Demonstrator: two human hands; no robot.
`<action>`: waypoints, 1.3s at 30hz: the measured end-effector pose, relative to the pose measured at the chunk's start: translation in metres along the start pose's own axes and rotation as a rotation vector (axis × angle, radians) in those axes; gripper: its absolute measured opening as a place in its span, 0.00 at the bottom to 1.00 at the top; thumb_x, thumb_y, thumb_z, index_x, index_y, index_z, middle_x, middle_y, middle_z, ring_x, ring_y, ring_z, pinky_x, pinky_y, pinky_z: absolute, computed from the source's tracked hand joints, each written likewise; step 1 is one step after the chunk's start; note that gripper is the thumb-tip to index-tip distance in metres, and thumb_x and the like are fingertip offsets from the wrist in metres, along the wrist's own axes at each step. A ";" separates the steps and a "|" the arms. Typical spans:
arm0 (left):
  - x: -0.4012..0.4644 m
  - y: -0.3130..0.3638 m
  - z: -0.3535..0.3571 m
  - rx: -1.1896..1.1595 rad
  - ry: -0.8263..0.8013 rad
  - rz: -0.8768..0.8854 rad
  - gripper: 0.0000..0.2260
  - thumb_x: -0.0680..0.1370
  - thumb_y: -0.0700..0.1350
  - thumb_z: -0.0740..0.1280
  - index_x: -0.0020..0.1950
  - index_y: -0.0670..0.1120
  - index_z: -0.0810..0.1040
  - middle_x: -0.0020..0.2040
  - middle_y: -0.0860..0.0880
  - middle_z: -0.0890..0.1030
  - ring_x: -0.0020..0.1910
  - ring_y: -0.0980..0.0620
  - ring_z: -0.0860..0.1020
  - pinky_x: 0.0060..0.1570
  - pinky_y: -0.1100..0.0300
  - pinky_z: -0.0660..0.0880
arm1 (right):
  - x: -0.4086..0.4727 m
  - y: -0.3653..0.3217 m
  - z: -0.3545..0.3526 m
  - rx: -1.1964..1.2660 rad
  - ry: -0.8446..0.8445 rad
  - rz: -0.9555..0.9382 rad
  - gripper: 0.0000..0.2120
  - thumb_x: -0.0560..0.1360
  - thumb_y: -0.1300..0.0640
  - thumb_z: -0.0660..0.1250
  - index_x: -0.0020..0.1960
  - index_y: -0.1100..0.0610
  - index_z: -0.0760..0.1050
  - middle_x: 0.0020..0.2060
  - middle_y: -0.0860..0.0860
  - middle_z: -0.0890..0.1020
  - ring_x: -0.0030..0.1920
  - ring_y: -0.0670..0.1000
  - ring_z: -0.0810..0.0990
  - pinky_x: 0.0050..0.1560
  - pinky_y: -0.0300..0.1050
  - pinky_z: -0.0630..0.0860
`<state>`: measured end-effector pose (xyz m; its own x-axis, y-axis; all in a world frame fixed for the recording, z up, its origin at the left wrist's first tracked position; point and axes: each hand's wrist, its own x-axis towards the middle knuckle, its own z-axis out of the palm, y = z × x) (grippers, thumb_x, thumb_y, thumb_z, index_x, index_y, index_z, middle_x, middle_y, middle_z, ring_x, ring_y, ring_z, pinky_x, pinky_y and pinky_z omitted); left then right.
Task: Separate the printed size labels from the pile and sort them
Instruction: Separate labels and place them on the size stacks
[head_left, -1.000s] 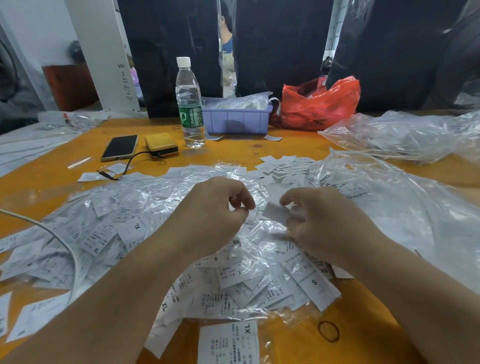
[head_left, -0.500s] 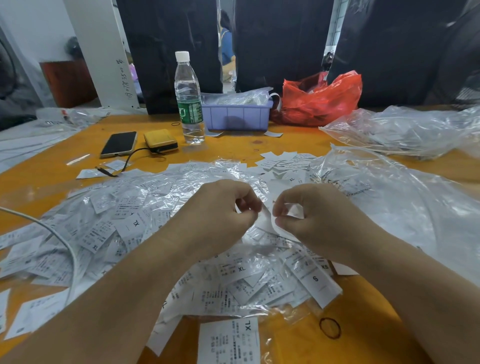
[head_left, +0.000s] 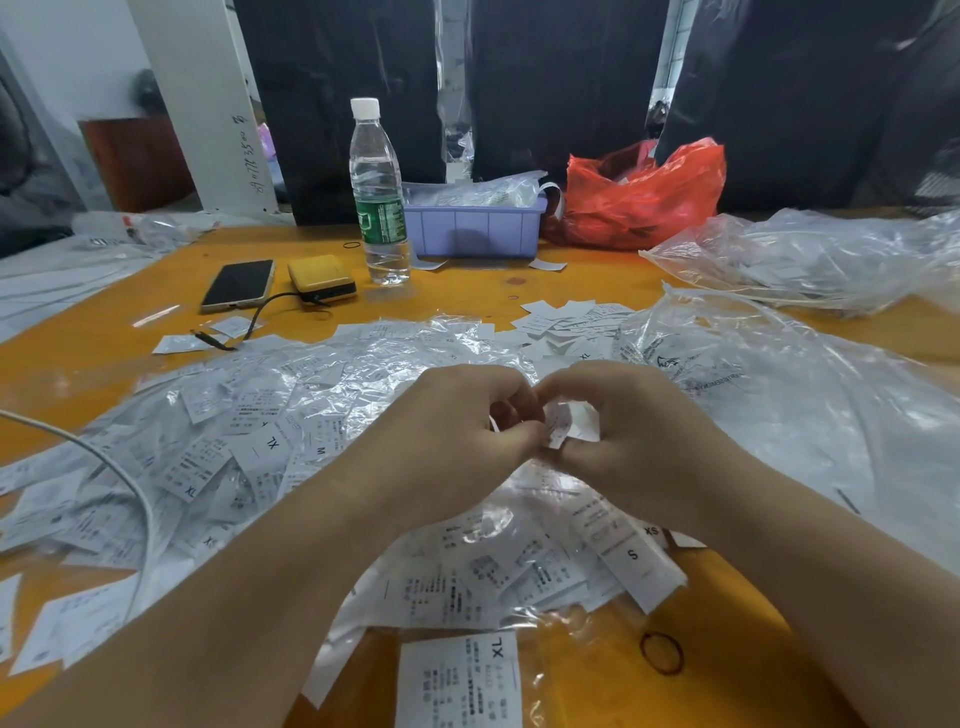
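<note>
The orange table (head_left: 530, 291) carries a wide pile of printed size labels (head_left: 249, 457) mixed with crumpled clear plastic, spreading from the left edge to the middle, with tags reading XL, M, S and XS showing among them. A large clear plastic bag (head_left: 789, 405) lies to the right of the pile, and another clear bag (head_left: 810, 254) sits farther back on the right. At the far edge stand a red plastic bag (head_left: 644, 197), a purple bin (head_left: 472, 231) and a water bottle (head_left: 378, 197), with a phone (head_left: 238, 285) and a yellow case (head_left: 322, 276) to the left of the bottle. Above the middle of the pile the left hand (head_left: 457, 431) and right hand (head_left: 639, 431) meet, both with fingers curled, pinching one small white label (head_left: 558, 428) between them. A rubber band (head_left: 661, 652) lies on the table near the front edge.
</note>
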<state>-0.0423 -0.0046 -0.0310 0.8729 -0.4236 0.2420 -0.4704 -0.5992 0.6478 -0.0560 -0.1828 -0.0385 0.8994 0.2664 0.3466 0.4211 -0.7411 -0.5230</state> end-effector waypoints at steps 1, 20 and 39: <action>0.000 0.000 0.000 -0.006 0.006 0.003 0.03 0.76 0.51 0.69 0.42 0.57 0.81 0.37 0.64 0.79 0.34 0.62 0.77 0.34 0.66 0.69 | 0.000 0.000 0.000 0.005 0.016 -0.009 0.11 0.72 0.48 0.73 0.54 0.47 0.82 0.47 0.44 0.82 0.49 0.46 0.79 0.49 0.51 0.76; 0.004 0.002 -0.010 -0.117 0.199 -0.010 0.03 0.76 0.50 0.72 0.47 0.53 0.79 0.35 0.55 0.80 0.32 0.59 0.74 0.33 0.66 0.70 | -0.001 -0.006 -0.011 0.860 -0.031 0.005 0.11 0.78 0.69 0.58 0.52 0.67 0.79 0.22 0.44 0.74 0.20 0.41 0.68 0.21 0.29 0.62; 0.004 0.006 -0.015 -0.579 0.205 0.000 0.03 0.80 0.40 0.65 0.48 0.43 0.77 0.33 0.49 0.82 0.28 0.54 0.77 0.29 0.63 0.75 | -0.002 -0.013 -0.009 0.667 0.023 0.042 0.18 0.67 0.45 0.70 0.55 0.50 0.77 0.29 0.53 0.81 0.20 0.42 0.65 0.22 0.33 0.61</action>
<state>-0.0399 0.0003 -0.0158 0.9072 -0.2500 0.3384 -0.3735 -0.1086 0.9212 -0.0639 -0.1792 -0.0253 0.9171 0.2264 0.3280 0.3746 -0.2083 -0.9035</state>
